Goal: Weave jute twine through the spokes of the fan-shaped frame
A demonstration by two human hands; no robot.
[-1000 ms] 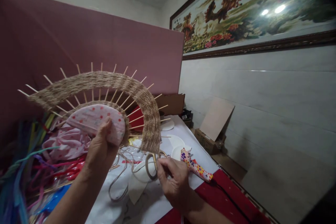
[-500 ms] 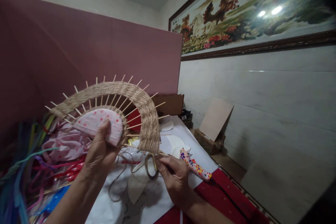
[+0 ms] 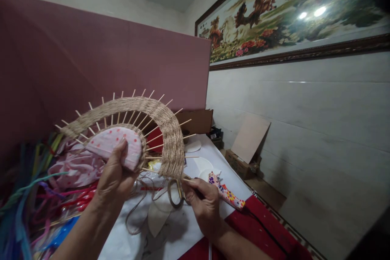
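Head view, and both hands are busy at the woven fan (image 3: 173, 130), held up over the table (image 3: 122, 245). Left hand (image 3: 114, 174) has it firmly, thumb pressed on the dotted half-disc (image 3: 106, 142) at the fan's core, fingers behind. Right hand (image 3: 204, 205) is closed to a narrow pinch at the fan's lower right end, apparently on a stick tip; the exact contact is hidden. Progress? Both woven bands look complete and the half-disc is in place, while the sticks (image 3: 185, 122) run bare between the bands and poke past the outer one; trim or cover there seems left, if wanted. Just below the fan, scissors (image 3: 170, 196), by the look of the loop, and loose cord (image 3: 129, 219). Right of it, a flowered glue gun, seemingly (image 3: 230, 196); left and below, crumpled dotted cloth (image 3: 76, 166) and colourful fuzzy strips (image 3: 22, 215).
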